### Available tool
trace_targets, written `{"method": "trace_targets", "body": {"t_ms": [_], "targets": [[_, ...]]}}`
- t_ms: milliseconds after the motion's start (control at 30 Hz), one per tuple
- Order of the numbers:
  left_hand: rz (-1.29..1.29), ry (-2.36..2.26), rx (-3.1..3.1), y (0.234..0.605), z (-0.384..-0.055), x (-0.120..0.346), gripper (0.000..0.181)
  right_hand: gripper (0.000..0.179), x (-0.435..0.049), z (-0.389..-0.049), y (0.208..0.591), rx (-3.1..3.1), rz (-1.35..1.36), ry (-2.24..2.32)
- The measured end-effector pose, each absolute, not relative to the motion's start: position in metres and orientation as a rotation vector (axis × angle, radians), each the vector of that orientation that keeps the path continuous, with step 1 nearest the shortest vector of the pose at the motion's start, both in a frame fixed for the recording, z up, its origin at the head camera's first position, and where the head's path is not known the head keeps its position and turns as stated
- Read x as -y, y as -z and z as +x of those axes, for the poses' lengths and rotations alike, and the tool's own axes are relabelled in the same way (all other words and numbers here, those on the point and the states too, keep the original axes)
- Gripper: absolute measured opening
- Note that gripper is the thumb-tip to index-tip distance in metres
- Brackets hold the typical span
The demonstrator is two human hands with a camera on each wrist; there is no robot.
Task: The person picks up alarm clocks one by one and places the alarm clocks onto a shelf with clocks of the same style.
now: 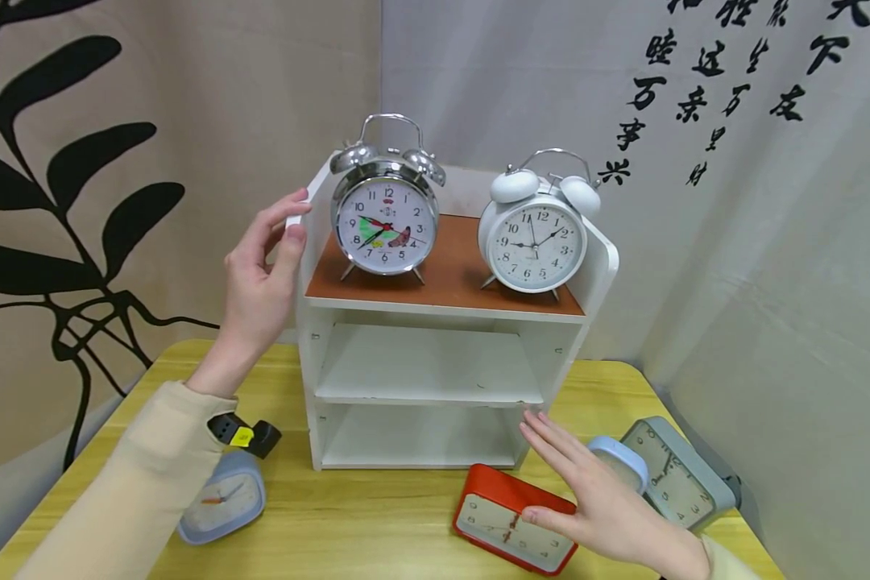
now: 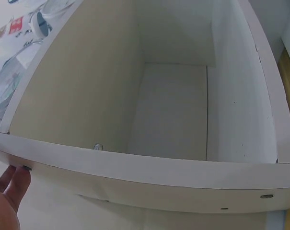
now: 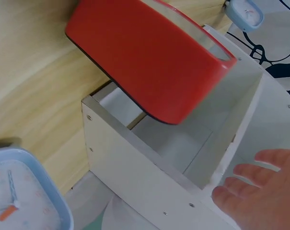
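A white shelf unit (image 1: 435,370) with a brown top board stands on the wooden table. My left hand (image 1: 261,274) grips the curved upper edge of its left side panel; in the left wrist view, those fingertips (image 2: 19,184) meet the panel. On the top board stand a silver twin-bell alarm clock (image 1: 387,225) and a white twin-bell alarm clock (image 1: 536,246). My right hand (image 1: 609,503), fingers straight, hovers by the shelf's lower right corner and holds nothing. Its thumb partly overlaps a red clock (image 1: 503,536) in the head view; the right wrist view shows them apart.
A blue clock (image 1: 225,499) lies on the table (image 1: 362,515) at the left. Another blue clock (image 1: 623,459) and a grey-green clock (image 1: 674,475) are at the right, partly behind my right hand. Fabric backdrops (image 1: 478,72) hang behind the table.
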State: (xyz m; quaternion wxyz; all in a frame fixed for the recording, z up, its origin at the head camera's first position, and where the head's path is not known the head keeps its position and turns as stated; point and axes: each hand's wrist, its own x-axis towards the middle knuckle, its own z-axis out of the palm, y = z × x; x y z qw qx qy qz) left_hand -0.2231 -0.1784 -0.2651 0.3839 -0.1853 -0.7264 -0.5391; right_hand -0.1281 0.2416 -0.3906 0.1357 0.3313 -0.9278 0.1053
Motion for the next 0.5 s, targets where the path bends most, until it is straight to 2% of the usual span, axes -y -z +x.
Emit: {"method": "trace_targets", "body": {"t_ms": [333,500], "targets": [[-0.475,1.361,1.857,0.265,-0.223,0.178,0.035,0.096,-0.245,-0.125,0.406,2.765,0.91,-0.322],[-0.483,1.368,1.843,0.265,-0.224,0.178,0.035,0.09,-0.247,-0.125,0.412,2.822,0.92,-0.337]]}}
